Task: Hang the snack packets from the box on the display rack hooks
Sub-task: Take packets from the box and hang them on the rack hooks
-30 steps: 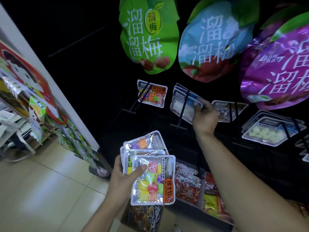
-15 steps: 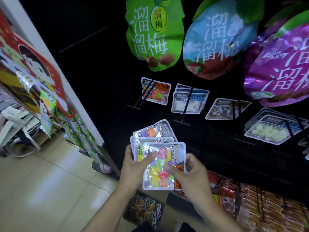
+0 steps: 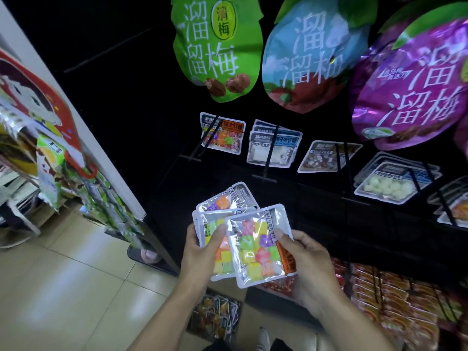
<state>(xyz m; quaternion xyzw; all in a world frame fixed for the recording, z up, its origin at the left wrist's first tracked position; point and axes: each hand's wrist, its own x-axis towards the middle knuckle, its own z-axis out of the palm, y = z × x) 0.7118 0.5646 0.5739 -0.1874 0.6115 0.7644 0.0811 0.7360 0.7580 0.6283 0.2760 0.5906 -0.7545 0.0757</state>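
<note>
My left hand (image 3: 200, 252) holds a small stack of clear packets of coloured candy cubes (image 3: 222, 211). My right hand (image 3: 304, 259) pinches the right edge of the top packet (image 3: 255, 244), which sits shifted right and down off the stack. On the black rack above, a matching candy packet (image 3: 222, 134) hangs on the leftmost hook (image 3: 195, 150). Right of it, white-candy packets (image 3: 274, 148) hang on another hook. The box (image 3: 215, 317) with more packets sits on the floor below my hands.
Large green (image 3: 217, 46), blue (image 3: 311, 54) and purple (image 3: 415, 84) plum bags hang above. More packets (image 3: 390, 183) hang to the right. Red snack packs (image 3: 395, 295) fill the lower right. A white shelf post (image 3: 83, 127) with hanging goods stands left.
My right hand left the white-candy packets on the hook, came down to the stack and took the top packet, sliding it rightward. The view shifted slightly.
</note>
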